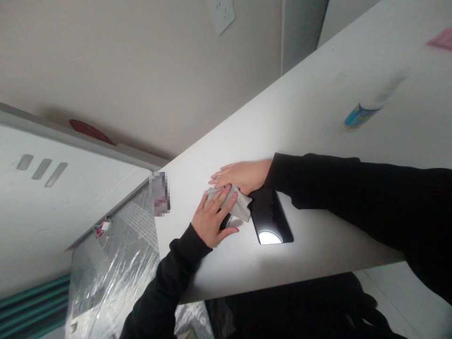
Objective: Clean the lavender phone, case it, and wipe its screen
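Grey cloth point(240, 203), soft and light, sits bunched on the slippery black phone point(271, 217) under the left hand point(212, 221), fingers spread, the right hand point(240, 175) open beside; hold the phone's edges.

Cloth point(243, 205) over a phone point(270, 214) on a desk point(310, 127)

A plain office-like work room is suggested, though its exact kind cannot be settled. A white tabletop point(282, 117) is placed against a bare painted wall point(123, 70), on which a socket plate point(221, 14) is mounted. A white metal locker point(52, 212) with slotted vents is seen at the left, and clear plastic sheeting point(116, 278) is bunched near the tabletop's left end.
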Tool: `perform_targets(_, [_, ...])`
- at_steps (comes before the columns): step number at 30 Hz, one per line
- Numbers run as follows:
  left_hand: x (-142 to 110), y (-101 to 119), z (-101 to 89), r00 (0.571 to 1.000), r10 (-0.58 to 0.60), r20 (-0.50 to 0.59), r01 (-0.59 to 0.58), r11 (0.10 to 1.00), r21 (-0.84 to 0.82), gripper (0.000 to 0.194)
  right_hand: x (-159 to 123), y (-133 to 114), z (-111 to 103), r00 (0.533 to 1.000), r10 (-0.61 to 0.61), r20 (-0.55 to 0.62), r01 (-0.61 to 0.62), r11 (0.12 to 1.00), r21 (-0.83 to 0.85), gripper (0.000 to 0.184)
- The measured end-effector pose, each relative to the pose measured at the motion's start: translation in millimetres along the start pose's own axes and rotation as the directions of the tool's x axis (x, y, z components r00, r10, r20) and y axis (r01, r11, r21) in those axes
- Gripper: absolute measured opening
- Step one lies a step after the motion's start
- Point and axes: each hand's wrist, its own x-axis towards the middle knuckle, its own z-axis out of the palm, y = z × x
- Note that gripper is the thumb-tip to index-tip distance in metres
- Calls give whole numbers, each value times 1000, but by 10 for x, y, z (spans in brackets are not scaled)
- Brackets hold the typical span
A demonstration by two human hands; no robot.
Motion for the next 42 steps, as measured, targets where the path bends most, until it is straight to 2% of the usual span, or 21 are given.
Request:
perform_targets(3, [-95, 14, -17, 999, -9, 31, 9, 1000, -10, 93, -1, 11, 18, 1000, 1, -3, -1, 1000, 4, 65])
perform_targets(9, [-946, 301, 0, 992, -107, 72, 107, 994, -1, 92, 5, 14, 22, 1000, 0, -10, 0, 999, 37, 76])
perform_targets(12, [-1191, 414, 12, 990, -122, 68, 121, 993, 14, 92, 2, 17, 24, 1000, 8, 0, -8, 999, 34, 77])
perform_targets(15, [-1094, 386, 23, 993, -95, 69, 93, 995, 30, 91, 3, 19, 27, 1000, 5, -4, -5, 999, 35, 76])
perform_targets(21, [-237, 80, 30, 999, -50, 20, 50, 999, 13, 90, 0, 31, 28, 1000, -11, -15, 12, 999, 34, 73])
perform_targets(23, [-65, 14, 16, 999, -35, 32, 36, 999, -9, 90, -2, 40, 37, 999, -14, -30, 15, 999, 32, 76])
perform_targets(26, [-154, 22, 5, 998, -48, 47, 49, 998, -26, 92, 3, 44, 47, 999, -9, -35, 10, 999, 34, 74])
perform_targets(32, [-1045, 336, 18, 986, -127, 103, 126, 992, 22, 92, 5, 19, 31, 1000, 19, 4, -20, 998, 53, 76])
perform_targets(35, [-1258, 444, 26, 984, -150, 98, 146, 988, 43, 92, -4, 19, 35, 1000, 13, -8, -12, 998, 55, 74])
perform_targets(38, [-1089, 400, 39, 987, -130, 90, 126, 991, 44, 92, -2, 27, 48, 1000, 6, -18, -5, 998, 57, 73])
perform_targets(42, [-461, 181, 37, 994, -100, 43, 101, 995, -17, 90, 12, 33, 54, 1000, -8, -15, 8, 999, 31, 72])
